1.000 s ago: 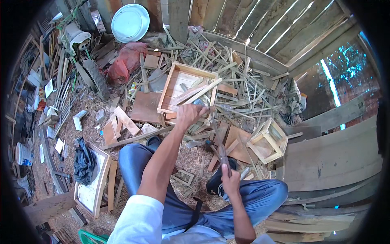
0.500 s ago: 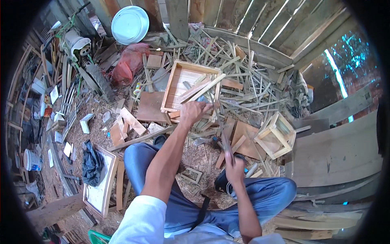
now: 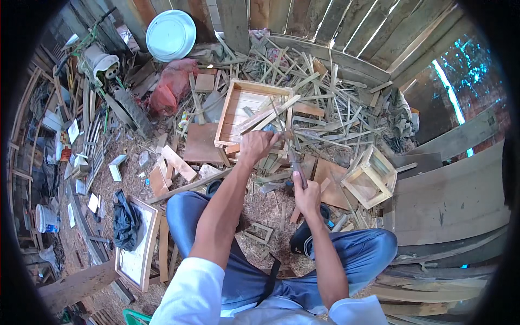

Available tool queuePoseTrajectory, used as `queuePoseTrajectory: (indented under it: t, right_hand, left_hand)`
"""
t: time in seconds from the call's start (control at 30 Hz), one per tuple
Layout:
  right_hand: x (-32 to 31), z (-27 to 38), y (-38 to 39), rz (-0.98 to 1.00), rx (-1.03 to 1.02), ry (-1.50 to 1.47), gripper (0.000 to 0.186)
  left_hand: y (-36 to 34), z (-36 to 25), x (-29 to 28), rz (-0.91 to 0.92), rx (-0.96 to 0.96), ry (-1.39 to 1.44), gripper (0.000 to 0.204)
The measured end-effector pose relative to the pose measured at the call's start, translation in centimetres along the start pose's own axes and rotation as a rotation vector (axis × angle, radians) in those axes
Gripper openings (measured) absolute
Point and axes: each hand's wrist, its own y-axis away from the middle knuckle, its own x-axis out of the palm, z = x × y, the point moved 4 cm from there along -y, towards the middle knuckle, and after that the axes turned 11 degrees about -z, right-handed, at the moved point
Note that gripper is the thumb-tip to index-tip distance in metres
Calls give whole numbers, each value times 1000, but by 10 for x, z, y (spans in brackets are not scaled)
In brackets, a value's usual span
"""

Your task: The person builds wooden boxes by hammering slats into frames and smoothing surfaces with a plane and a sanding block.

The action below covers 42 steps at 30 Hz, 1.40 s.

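My left hand [image 3: 257,145] is closed around a short wooden strip [image 3: 288,133] at the near right of a shallow wooden box [image 3: 221,120]. The strip's end sticks out past my fingers. In my right hand [image 3: 307,196] is a long, narrow-bladed tool [image 3: 293,155], held by its straight handle. Its blade crosses the strip just right of my left fingers and points away from me; whether it has teeth is too small to tell. Loose wooden slats [image 3: 271,114] lie slanting across the box.
Beyond the box, a heap of thin wood offcuts [image 3: 330,122] covers the ground. A small wooden frame box [image 3: 370,177] stands to the right. On the left lie a white-faced framed panel [image 3: 135,257] with a black bag [image 3: 127,223], and a red plastic bag [image 3: 169,89].
My right hand has moved up and away from me, nearer my left hand, sliding the blade farther over the box. My left hand stays almost where it was.
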Motion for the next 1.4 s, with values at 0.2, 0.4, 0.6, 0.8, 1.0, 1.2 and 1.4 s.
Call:
queuePoseTrajectory:
  t: [0.2,0.4,0.6,0.8,1.0,1.2,1.4]
  right_hand:
    - [-52,-18,54,27,-51,-168,56]
    - [4,1,-7,14,33,-40,59]
    - [-53,-10,64,5,-74,-197,49]
    - [0,-8,-3,31,25,-16,51]
    - [-49,-10,59,31,-55,-169,58]
    - [3,-20,4,5,51,1,62]
    - [-41,-38,57,1,-44,-115,60]
  left_hand:
    - [4,-4,-8,-22,31,20,52]
    - [12,-2,-3,-14,-76,11,56]
    - [9,7,1,-49,-129,39,63]
    - [9,-4,0,-105,-113,79,62]
    - [7,7,3,-149,-79,42,61]
    - [8,-4,-5,-34,-124,24,55]
    - [4,-8,-12,-54,-98,57,56]
